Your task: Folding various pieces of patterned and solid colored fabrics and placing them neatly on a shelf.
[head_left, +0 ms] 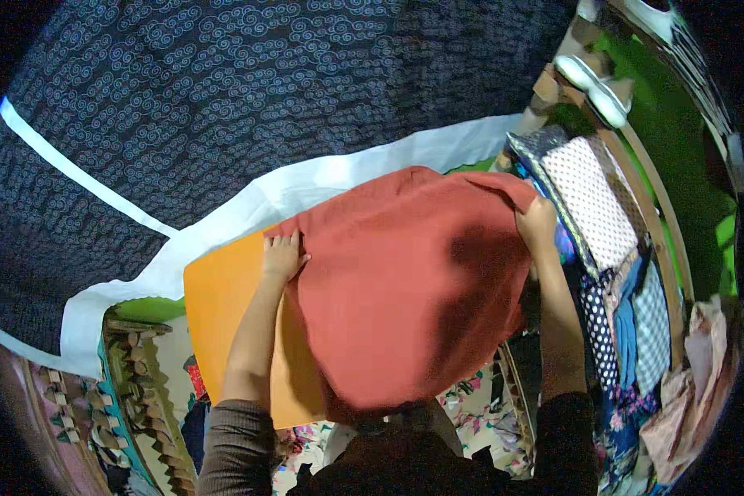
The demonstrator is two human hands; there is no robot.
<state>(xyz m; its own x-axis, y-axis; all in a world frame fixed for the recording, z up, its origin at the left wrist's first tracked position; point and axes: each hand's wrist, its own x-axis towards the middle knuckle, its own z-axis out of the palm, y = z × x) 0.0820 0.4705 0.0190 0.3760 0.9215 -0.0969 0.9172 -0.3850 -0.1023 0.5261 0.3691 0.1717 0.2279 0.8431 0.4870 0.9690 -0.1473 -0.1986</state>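
Observation:
A wide piece of rust-red cloth [380,289] is spread in front of me and hangs down toward my lap. My left hand [284,256] lies at its upper left edge, fingers over the cloth and thumb apart; whether it pinches the fabric is hard to make out. At the upper right corner my right hand [539,221] is closed on the cloth, with the fabric bunched at the fingers. Beneath my left forearm a yellow-orange sheet [223,306] shows, partly covered by the red cloth.
Beyond the cloth spreads a dark fabric with a swirl pattern [248,99], bordered by a white band [339,169]. Folded fabrics, among them a white dotted one [591,194], are stacked at the right. A white object [593,89] lies near the wooden rail. Scraps litter the floor [479,413].

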